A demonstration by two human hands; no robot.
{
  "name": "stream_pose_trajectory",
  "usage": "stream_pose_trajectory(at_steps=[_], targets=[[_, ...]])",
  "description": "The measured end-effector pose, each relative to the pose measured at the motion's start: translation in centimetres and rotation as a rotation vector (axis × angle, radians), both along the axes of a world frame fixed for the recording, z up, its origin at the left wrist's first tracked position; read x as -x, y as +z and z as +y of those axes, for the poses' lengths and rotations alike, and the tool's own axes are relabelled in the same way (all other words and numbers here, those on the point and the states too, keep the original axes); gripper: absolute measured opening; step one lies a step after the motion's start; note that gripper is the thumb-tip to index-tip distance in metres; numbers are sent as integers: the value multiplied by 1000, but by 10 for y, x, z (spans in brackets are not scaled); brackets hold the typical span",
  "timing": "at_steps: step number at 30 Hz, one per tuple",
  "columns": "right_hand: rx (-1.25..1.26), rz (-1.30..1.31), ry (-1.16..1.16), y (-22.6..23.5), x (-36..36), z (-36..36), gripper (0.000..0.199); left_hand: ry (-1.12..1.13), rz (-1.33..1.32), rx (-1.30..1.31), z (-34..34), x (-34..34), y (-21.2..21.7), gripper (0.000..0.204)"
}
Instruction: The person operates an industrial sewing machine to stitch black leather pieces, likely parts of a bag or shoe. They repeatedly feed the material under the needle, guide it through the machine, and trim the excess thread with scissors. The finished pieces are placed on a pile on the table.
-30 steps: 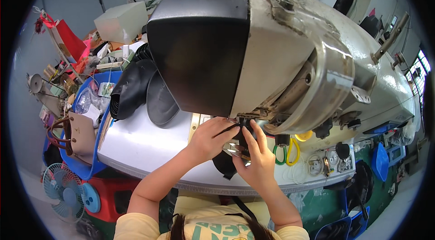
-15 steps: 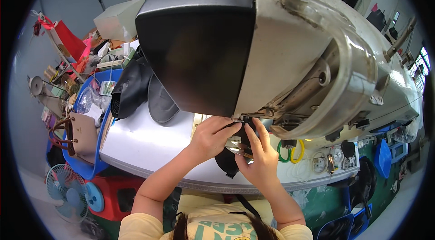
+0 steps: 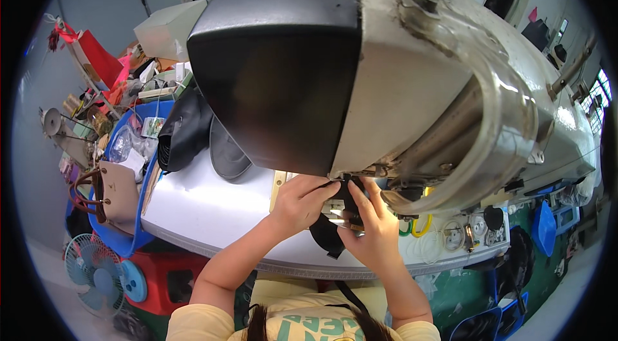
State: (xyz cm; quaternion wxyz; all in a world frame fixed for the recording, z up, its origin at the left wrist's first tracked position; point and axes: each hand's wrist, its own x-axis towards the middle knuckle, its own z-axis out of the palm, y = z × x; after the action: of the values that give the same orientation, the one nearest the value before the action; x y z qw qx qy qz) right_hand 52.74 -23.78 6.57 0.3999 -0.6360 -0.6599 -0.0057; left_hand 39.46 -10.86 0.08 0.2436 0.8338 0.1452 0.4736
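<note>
Under the head of a large sewing machine (image 3: 277, 83), both my hands work on a black strip-like piece (image 3: 327, 236). My left hand (image 3: 299, 204) is closed, its thumb and index finger pinching the piece near the needle area. From the other side, my right hand (image 3: 374, 222) holds the piece's right part, index and middle fingers straight along it and thumb at its near end. One end of the piece curves down toward the table's front edge. The machine head hides the needle and the farthest fingertips.
Left on the white table (image 3: 199, 202) lie a rolled black sheet (image 3: 185, 132) and a dark rounded piece (image 3: 228, 151). A blue bin (image 3: 125, 238) with a beige handbag (image 3: 119, 193) stands beyond. Bobbins (image 3: 452, 231) and a yellow ring (image 3: 421, 226) lie right. A fan (image 3: 96, 273) stands lower left.
The view has shifted slightly, so the machine head sits a little lower. My hands and the black piece stay together at the needle area, with only small finger shifts.
</note>
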Motion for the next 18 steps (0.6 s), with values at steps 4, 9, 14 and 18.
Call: stream_pose_trajectory(at_steps=[4,9,14,18], targets=[[35,55,24,-2,-2,1,66,9,-71,4,-2,1,6,24],[19,99,56,-1,-6,2,66,19,-71,-26,-5,4,20,22],[-2,52,60,1,-7,2,66,-29,-82,-57,3,4,25,21],[21,35,50,1,-9,6,66,-12,-90,-57,10,1,20,19]])
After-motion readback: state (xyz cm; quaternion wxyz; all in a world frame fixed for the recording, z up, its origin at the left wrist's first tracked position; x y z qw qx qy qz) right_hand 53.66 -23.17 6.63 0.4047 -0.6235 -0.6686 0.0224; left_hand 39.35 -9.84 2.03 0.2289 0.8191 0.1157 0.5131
